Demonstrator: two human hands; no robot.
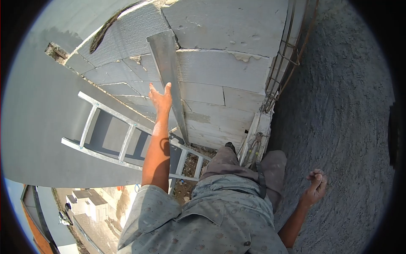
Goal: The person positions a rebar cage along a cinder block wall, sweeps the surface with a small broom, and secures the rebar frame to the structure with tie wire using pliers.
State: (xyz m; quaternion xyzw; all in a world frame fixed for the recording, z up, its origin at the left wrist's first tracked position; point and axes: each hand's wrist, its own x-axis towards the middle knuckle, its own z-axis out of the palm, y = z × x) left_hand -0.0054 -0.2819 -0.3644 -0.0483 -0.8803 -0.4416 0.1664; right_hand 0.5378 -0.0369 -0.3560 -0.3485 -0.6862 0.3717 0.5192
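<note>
My left hand (160,99) is raised in front of the block wall with thumb and fingers spread. Its thumb overlaps a long grey metal channel (163,53) that leans upright on the wall; whether they touch is unclear. The hand grips nothing visible. Out to the right, my right hand (315,188) hangs near the rough grey plaster surface (338,127), its fingers curled in and nothing visible in them.
An aluminium ladder (127,142) slants below and left of my left arm. Bare rebar (281,70) sticks out at the right edge of the block wall (224,70). Rubble ground (184,188) shows beneath the ladder. Small buildings (86,205) lie far below at lower left.
</note>
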